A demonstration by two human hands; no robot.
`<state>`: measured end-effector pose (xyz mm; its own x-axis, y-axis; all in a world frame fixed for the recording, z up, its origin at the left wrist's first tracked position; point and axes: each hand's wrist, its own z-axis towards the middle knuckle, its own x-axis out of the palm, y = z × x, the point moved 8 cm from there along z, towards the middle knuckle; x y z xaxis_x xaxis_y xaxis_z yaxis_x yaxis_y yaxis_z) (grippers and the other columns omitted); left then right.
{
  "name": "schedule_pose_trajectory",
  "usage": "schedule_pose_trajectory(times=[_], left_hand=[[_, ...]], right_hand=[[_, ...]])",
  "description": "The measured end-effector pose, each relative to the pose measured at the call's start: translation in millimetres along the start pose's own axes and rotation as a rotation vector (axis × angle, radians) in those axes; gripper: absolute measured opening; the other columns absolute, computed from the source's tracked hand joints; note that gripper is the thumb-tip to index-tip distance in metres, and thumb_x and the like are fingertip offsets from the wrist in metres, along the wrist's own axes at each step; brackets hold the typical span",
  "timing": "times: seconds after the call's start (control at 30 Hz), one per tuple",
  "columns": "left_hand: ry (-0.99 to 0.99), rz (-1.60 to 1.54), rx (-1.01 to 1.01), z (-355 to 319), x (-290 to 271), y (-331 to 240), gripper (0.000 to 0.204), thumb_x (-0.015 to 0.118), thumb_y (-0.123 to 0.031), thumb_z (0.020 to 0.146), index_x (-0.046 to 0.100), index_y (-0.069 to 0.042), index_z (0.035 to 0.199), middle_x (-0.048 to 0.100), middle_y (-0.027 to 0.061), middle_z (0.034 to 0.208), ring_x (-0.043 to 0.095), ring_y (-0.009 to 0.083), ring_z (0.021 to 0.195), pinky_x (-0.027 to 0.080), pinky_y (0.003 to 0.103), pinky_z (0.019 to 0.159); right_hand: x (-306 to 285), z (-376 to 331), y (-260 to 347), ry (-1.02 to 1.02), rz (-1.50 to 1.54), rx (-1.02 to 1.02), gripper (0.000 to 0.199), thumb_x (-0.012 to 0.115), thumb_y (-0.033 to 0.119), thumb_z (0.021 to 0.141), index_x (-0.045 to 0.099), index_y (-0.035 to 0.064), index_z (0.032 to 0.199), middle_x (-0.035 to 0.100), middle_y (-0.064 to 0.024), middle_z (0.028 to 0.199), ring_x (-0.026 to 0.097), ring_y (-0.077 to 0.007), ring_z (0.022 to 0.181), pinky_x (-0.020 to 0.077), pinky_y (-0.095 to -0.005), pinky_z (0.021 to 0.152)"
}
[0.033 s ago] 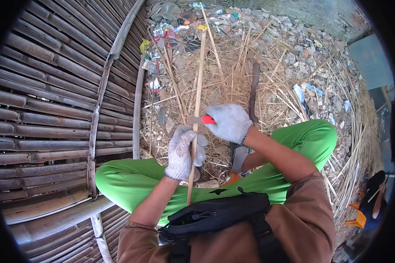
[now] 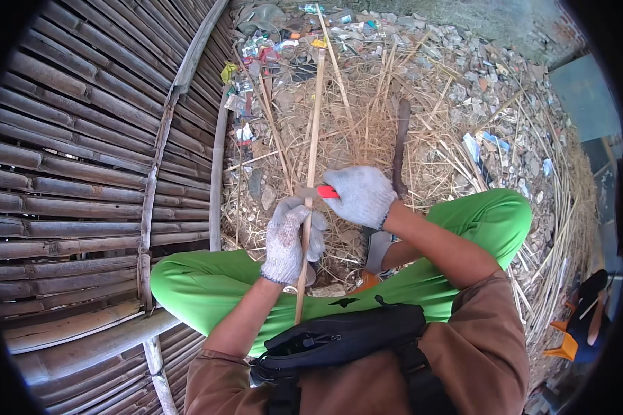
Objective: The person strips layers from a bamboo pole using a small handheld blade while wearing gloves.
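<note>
A long, pale bamboo strip [image 2: 315,124] runs lengthwise in front of me, its near end reaching my lap. My left hand [image 2: 287,232], in a soiled white knit glove, is closed around the strip, with fingers on both sides of it. My right hand [image 2: 361,196], gloved the same way, grips the red handle of a knife [image 2: 327,191]. The short blade lies across the strip just above my left hand. Most of the handle is hidden inside the right glove.
A slatted bamboo wall [image 2: 83,187] stands close on my left. Dry straw and shavings [image 2: 367,131] cover the ground ahead, with a dark stick [image 2: 401,145] on them. Rubble and plastic litter [image 2: 277,48] lie farther off. Thin strips [image 2: 543,256] are heaped at the right.
The bamboo strip has slid very slightly toward me. Both hands keep their grips in nearly the same place.
</note>
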<state>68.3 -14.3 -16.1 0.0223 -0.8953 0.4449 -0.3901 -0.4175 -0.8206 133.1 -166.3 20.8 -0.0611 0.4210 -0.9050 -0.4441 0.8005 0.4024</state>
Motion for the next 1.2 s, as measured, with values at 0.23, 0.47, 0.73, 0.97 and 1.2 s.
schedule_pose_trajectory(times=[0.23, 0.47, 0.73, 0.97, 1.2], left_hand=[[0.008, 0.011, 0.015, 6.6, -11.2, 13.5, 0.023, 0.054, -0.017, 0.109, 0.052, -0.003, 0.126, 0.070, 0.0123, 0.085, 0.061, 0.0164, 0.049, 0.047, 0.028, 0.038], [-0.024, -0.010, 0.018, 5.8, -5.7, 13.3, 0.022, 0.054, -0.016, 0.105, 0.056, -0.001, 0.122, 0.066, 0.0114, 0.081, 0.054, 0.0170, 0.046, 0.043, 0.029, 0.038], [0.055, -0.080, -0.043, 2.4, 1.8, 17.7, 0.017, 0.054, -0.017, 0.108, 0.051, -0.003, 0.117, 0.066, 0.0123, 0.077, 0.050, 0.0154, 0.041, 0.039, 0.028, 0.035], [0.128, 0.068, -0.070, -7.5, 16.9, 29.6, 0.023, 0.058, -0.021, 0.107, 0.048, -0.003, 0.117, 0.062, 0.0135, 0.076, 0.046, 0.0153, 0.040, 0.039, 0.027, 0.034], [0.059, -0.020, -0.085, 8.5, 4.4, 25.6, 0.020, 0.058, -0.020, 0.109, 0.051, -0.009, 0.124, 0.067, 0.0108, 0.081, 0.052, 0.0151, 0.043, 0.040, 0.028, 0.036]], right_hand=[[23.8, -6.6, 9.2, 0.149, 0.018, -0.013, 0.024, 0.066, 0.036, 0.093, 0.069, 0.0130, 0.091, 0.073, -0.0160, 0.078, 0.075, -0.0392, 0.075, 0.0598, -0.0539, 0.065], [38.8, -5.0, -2.0, 0.144, -0.037, 0.047, 0.023, 0.067, 0.037, 0.093, 0.069, 0.0137, 0.092, 0.075, -0.0133, 0.078, 0.076, -0.0367, 0.075, 0.0608, -0.0532, 0.067], [10.5, 12.9, -38.3, -0.073, -0.043, 0.130, 0.020, 0.067, 0.032, 0.094, 0.068, 0.0118, 0.094, 0.073, -0.0145, 0.079, 0.075, -0.0364, 0.075, 0.0599, -0.0521, 0.067], [-29.6, 31.2, -102.5, -0.135, -0.149, 0.328, 0.021, 0.064, 0.032, 0.094, 0.075, 0.0147, 0.097, 0.077, -0.0145, 0.088, 0.077, -0.0365, 0.084, 0.0615, -0.0548, 0.073], [27.8, -10.0, -21.4, 0.079, 0.026, 0.125, 0.020, 0.068, 0.033, 0.092, 0.069, 0.0124, 0.094, 0.074, -0.0156, 0.080, 0.075, -0.0377, 0.077, 0.0598, -0.0540, 0.069]])
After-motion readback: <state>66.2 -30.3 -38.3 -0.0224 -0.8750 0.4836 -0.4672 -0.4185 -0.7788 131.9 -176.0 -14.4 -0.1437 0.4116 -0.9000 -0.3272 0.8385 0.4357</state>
